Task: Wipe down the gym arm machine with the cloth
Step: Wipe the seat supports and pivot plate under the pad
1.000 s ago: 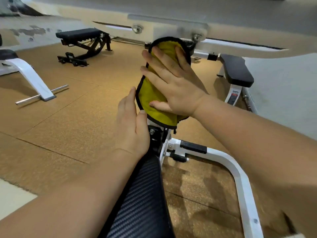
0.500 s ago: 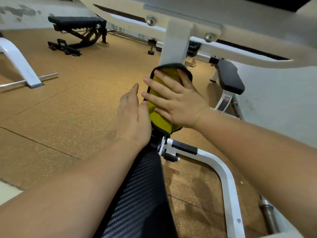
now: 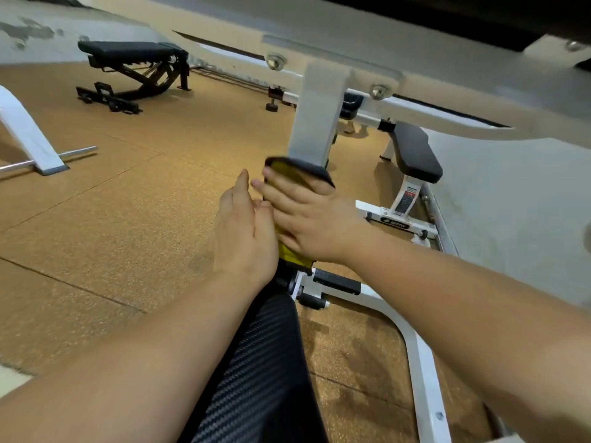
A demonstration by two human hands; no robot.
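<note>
Flooring (image 3: pixel 128 203) of speckled tan runs under everything. At the far left a white frame leg (image 3: pixel 30 139) stands on it with a steel bar (image 3: pixel 76 151) through its foot. Behind that is a black adjustable bench (image 3: pixel 134 68). Near the middle, the left hand (image 3: pixel 244 238) is held edge-on with its fingers straight and together, lying against the left side of the yellow, black-edged cloth (image 3: pixel 283 171) and gripping nothing. The cloth is wrapped on the gym machine's white upright post (image 3: pixel 316 123), just above the black carbon-weave pad (image 3: pixel 265 362). The right hand (image 3: pixel 313 219) lies flat on the cloth, fingers spread and straight, pressing it against the post. Motion blur softens both hands. Further right, a flat black bench (image 3: pixel 414 151) stands on a white stand, and the machine's white base tube (image 3: pixel 415 356) curves down across the floor.
</note>
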